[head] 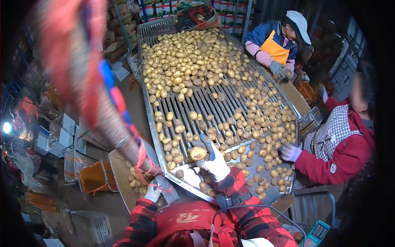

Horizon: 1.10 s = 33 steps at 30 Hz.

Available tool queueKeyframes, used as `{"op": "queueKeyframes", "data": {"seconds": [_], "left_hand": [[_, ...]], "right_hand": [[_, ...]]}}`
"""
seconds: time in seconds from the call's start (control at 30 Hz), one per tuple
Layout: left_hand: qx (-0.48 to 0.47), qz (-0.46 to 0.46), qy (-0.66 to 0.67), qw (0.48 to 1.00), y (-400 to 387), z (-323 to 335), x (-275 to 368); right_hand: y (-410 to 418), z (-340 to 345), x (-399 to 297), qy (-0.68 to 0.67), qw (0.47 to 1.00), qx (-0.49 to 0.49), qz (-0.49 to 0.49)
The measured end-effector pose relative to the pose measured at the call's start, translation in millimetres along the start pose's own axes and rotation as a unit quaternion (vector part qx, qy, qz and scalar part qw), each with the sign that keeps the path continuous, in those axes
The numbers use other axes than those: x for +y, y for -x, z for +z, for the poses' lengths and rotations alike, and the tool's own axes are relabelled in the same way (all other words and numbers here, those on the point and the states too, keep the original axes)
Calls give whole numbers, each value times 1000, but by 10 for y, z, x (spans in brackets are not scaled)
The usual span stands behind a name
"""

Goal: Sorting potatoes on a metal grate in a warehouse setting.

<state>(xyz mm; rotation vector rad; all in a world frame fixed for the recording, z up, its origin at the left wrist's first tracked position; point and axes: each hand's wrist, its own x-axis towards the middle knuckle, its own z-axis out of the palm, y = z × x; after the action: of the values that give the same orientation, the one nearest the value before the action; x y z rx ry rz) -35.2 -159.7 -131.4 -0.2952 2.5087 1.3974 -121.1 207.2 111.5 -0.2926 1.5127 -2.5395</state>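
My right hand (pixel 216 166), in a white work glove with blue-coated fingers, holds a large yellowish potato (pixel 198 153) over the lower end of a slatted metal sorting table (pixel 172 108). The potato has darker marks on its skin. Loose potatoes (pixel 172 152) lie on the slats and the smooth metal end around that hand. My left hand (pixel 153 192), also gloved, is low at the left, beside a metal chute piece (pixel 166 188) and a cardboard box (pixel 118 173) with potatoes in it. Its fingers are partly hidden, so its grip is unclear.
A post (pixel 114 132) wrapped in film and red cord rises close on the left. Across the table, one co-worker (pixel 274 46) wears an orange apron; another (pixel 333 136) reaches a gloved hand onto the potatoes. A sack (pixel 197 18) lies at the far end. Orange crates (pixel 95 177) stand at left.
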Motion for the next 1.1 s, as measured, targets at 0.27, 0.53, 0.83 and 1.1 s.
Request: {"op": "queueKeyframes", "data": {"seconds": [0.27, 0.53, 0.83, 1.1], "left_hand": [[22, -3, 156, 988, 588, -740, 927], [-303, -43, 638, 707, 1044, -1066, 738], [-35, -223, 703, 674, 1221, -1364, -77], [54, -20, 873, 484, 1016, -2389, -482]], "right_hand": [[579, 204, -537, 306, 922, -30, 233], [144, 1743, 13, 320, 830, -425, 171], [-184, 2656, 1093, 447, 756, -478, 5], [46, 1897, 904, 603, 739, -287, 87]]}}
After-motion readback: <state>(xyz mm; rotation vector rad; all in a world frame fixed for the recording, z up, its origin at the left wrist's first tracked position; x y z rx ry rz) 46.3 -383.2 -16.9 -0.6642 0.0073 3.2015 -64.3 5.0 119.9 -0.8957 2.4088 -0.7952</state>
